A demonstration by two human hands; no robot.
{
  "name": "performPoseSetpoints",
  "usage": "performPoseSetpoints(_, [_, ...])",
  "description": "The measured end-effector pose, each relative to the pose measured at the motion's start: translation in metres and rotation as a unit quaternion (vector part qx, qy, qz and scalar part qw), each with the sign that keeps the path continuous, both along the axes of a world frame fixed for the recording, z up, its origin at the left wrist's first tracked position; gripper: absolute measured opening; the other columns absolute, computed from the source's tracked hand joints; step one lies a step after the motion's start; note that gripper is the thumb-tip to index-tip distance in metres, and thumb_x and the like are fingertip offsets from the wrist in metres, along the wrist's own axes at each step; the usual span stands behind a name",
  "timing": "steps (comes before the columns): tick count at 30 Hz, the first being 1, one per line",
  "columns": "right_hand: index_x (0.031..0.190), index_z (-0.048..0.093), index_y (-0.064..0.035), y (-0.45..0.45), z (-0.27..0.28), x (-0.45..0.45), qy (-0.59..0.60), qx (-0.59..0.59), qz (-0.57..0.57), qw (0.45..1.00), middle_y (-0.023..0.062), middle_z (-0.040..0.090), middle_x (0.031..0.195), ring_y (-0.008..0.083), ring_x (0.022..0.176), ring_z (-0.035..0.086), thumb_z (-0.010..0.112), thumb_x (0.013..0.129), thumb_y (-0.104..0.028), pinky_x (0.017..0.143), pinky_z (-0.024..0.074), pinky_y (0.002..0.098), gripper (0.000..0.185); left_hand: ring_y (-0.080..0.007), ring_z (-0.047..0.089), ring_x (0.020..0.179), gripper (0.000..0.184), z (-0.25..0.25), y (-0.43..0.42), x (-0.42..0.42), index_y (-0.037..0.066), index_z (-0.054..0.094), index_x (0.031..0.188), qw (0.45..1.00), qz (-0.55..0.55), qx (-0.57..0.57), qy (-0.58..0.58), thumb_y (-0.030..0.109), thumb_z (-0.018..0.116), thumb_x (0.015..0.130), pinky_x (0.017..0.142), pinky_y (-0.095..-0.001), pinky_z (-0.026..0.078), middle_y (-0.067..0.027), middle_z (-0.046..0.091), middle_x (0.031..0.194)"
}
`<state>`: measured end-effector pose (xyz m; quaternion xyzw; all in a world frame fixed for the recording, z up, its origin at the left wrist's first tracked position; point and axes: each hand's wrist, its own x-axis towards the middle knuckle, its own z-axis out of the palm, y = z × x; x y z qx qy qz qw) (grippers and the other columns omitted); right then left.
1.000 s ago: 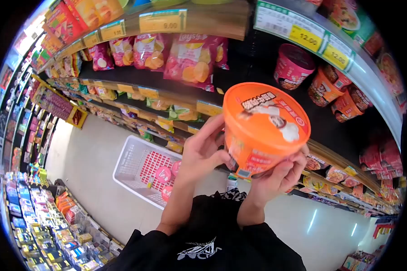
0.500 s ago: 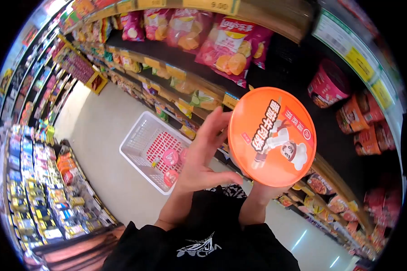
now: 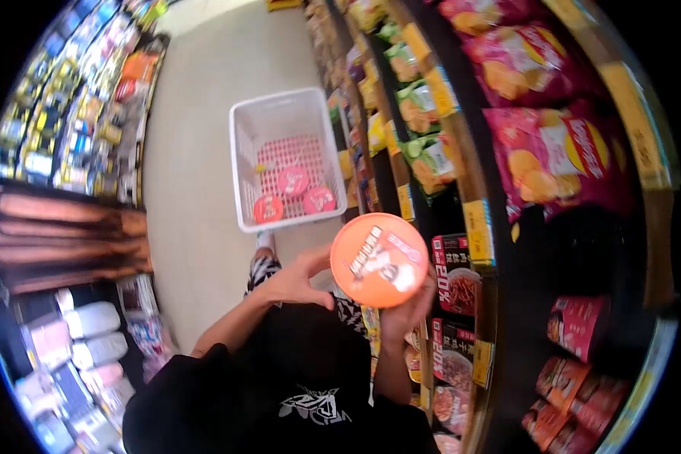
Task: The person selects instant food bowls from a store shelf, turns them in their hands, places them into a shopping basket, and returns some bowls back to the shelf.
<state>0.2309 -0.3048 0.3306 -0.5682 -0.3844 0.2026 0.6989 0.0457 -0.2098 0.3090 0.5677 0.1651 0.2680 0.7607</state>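
An orange tub (image 3: pixel 379 259) with a printed lid is held up in front of my body, lid toward the camera. My right hand (image 3: pixel 412 310) is wrapped round its lower right side, the fingers partly hidden behind it. At its left side is my left hand (image 3: pixel 303 280), thumb and fingers apart; whether the fingertips touch the tub is hidden. Beyond the tub, a white basket (image 3: pixel 287 101) on the floor holds a few round pink and red-lidded tubs (image 3: pixel 293 181) and a small yellow item.
Shelves with purple chip bags (image 3: pixel 556 155), green snack bags (image 3: pixel 431 160) and boxed bowls (image 3: pixel 457 284) run along the right. More tubs (image 3: pixel 575 325) stand at the lower right. Packed shelves (image 3: pixel 91 144) line the left of the aisle floor (image 3: pixel 193 151).
The view has swung toward the aisle, so the basket now lies straight ahead and the shelves at the right. The orange tub has been turned lid toward the camera and appears lower and smaller.
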Motion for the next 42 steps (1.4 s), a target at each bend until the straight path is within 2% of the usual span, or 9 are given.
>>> performPoseSetpoints(6, [0.100,0.056,-0.0016,-0.002,-0.118,-0.033,-0.121,-0.204,0.077,0.968,0.0092,0.054,0.109,0.0188,0.106,0.049,0.048,0.103,-0.022,0.096,0.0379,0.0334,0.022,-0.0186,0.050,0.124,0.080,-0.073,-0.019,-0.036,-0.001,0.033,0.146,0.940,0.154,-0.271,0.141,0.048,0.065,0.091,0.104,-0.0339,0.041,-0.0129,0.052,0.136])
performPoseSetpoints(13, [0.126,0.049,0.0016,0.051,-0.164,-0.090,0.221,-0.244,0.176,0.928,0.0096,0.055,0.122,0.0144,0.104,0.053,0.044,0.105,-0.026,0.094,0.0421,0.0301,0.035,-0.0162,0.058,0.110,0.059,-0.150,0.052,-0.073,-0.002,0.045,0.136,0.940,0.216,-0.095,0.244,0.035,0.064,0.095,0.094,-0.0311,0.048,-0.0123,0.061,0.121])
performPoseSetpoints(19, [0.120,0.053,0.0021,0.160,-0.180,-0.115,0.059,-0.297,0.211,0.929,0.0135,0.060,0.117,0.0197,0.110,0.057,0.059,0.095,-0.015,0.096,0.0448,0.0336,0.031,-0.0186,0.061,0.106,0.058,-0.135,0.133,-0.121,-0.007,0.046,0.124,0.915,0.192,-0.081,0.346,0.037,0.067,0.093,0.092,-0.0321,0.049,-0.0158,0.061,0.117])
performPoseSetpoints(25, [0.125,0.058,0.0035,0.252,-0.258,-0.107,0.005,-0.324,0.222,0.920,0.0094,0.063,0.120,0.0146,0.105,0.058,0.057,0.098,-0.017,0.093,0.0456,0.0279,0.034,-0.0292,0.059,0.118,0.073,-0.209,0.169,-0.135,-0.008,0.027,0.133,0.926,0.136,-0.070,0.344,0.032,0.070,0.090,0.092,-0.0374,0.053,-0.0238,0.055,0.127])
performPoseSetpoints(32, [0.120,0.060,-0.0001,0.259,-0.321,-0.167,-0.102,-0.433,0.191,0.875,0.0212,0.066,0.111,0.0326,0.103,0.064,0.051,0.094,-0.011,0.089,0.0479,0.0397,0.029,-0.0430,0.066,0.098,0.107,-0.250,0.146,-0.163,-0.011,-0.003,0.145,0.946,0.152,0.050,0.282,0.037,0.071,0.084,0.086,-0.0430,0.053,-0.0321,0.063,0.106])
performPoseSetpoints(35, [0.119,0.058,-0.0019,0.244,-0.348,-0.191,-0.126,-0.444,0.199,0.864,0.0234,0.064,0.108,0.0382,0.104,0.062,0.047,0.092,-0.008,0.090,0.0469,0.0430,0.029,-0.0453,0.063,0.102,0.105,-0.216,0.148,-0.185,-0.010,0.000,0.147,0.897,-0.044,0.052,0.436,0.042,0.067,0.086,0.088,-0.0458,0.052,-0.0371,0.055,0.120])
performPoseSetpoints(36, [0.117,0.059,-0.0012,0.242,-0.350,-0.196,-0.127,-0.429,0.192,0.873,0.0230,0.063,0.108,0.0383,0.104,0.060,0.048,0.089,-0.006,0.092,0.0461,0.0427,0.030,-0.0471,0.060,0.104,0.100,-0.217,0.147,-0.189,-0.009,0.007,0.147,0.903,0.025,0.163,0.398,0.043,0.066,0.086,0.087,-0.0486,0.051,-0.0394,0.048,0.126])
performPoseSetpoints(40, [0.120,0.057,-0.0012,0.240,-0.356,-0.191,-0.058,-0.439,0.256,0.859,0.0229,0.062,0.112,0.0402,0.110,0.057,0.050,0.085,-0.003,0.096,0.0444,0.0440,0.036,-0.0501,0.052,0.116,0.089,-0.239,0.168,-0.187,-0.005,0.020,0.145,0.881,-0.034,0.012,0.471,0.036,0.068,0.082,0.098,-0.0509,0.045,-0.0375,0.043,0.130])
performPoseSetpoints(42, [0.125,0.053,-0.0010,0.238,-0.365,-0.185,-0.009,-0.457,0.275,0.846,0.0244,0.060,0.117,0.0413,0.115,0.055,0.053,0.084,-0.005,0.098,0.0438,0.0462,0.042,-0.0510,0.047,0.120,0.084,-0.278,0.162,-0.186,-0.003,0.025,0.143,0.877,-0.001,0.212,0.432,0.037,0.067,0.083,0.101,-0.0517,0.043,-0.0349,0.042,0.133])
